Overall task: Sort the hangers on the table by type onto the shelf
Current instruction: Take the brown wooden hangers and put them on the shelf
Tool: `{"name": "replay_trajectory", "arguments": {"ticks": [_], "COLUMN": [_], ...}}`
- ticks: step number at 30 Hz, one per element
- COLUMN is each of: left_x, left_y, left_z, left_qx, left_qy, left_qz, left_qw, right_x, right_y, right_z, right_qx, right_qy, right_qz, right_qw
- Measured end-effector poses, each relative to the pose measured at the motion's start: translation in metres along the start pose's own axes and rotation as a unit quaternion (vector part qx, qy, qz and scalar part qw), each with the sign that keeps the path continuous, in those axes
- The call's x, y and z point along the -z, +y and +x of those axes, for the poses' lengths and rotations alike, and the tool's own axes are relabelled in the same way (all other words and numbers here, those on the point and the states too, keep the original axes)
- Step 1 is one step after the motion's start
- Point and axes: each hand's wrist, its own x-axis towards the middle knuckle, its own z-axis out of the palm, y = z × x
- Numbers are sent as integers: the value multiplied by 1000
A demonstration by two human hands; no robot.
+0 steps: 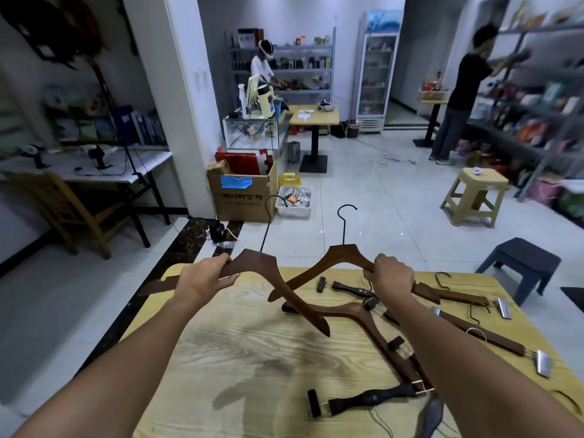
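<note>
Since I've got one in each hand, sorting's barely begun imo. My left hand (205, 276) is wrapped round one arm of a brown wooden coat hanger (262, 263), and my right hand (392, 275) is clamped on the arm of a second one (341, 257), both held above the table (252, 358). Left lying there: a third curved wooden hanger (344, 311), straight wooden bars (480, 331) w/ shiny metal clips, and dark clip hangers (369, 399). Wood's smooth and glossy, w/ thin black wire hooks (343, 232). Can't tell which shelf they're meant for.
</note>
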Motion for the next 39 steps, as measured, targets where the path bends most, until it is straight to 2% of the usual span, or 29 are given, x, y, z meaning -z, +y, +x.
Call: {"name": "replay_trajectory", "arguments": {"ticks": [10,17,23,31,39], "left_x": [48,74,101,141,180], "left_y": [-8,-26,-48,-83,-106], "left_z": [17,18,7,-31,-91], "left_qx": [-16,-19,17,91,180], "left_qy": [45,78,67,85,100], "left_qz": [-7,20,28,69,136], "left_qw": [999,997,997,990,969], "right_x": [47,70,91,99,105], "right_y": [-4,-15,-45,-124,-187], "right_z": [-1,0,5,7,-4], "right_qx": [12,43,54,161,281], "right_qy": [92,122,137,124,109], "right_qz": [69,127,189,199,229], "right_qw": [993,983,971,959,926]}}
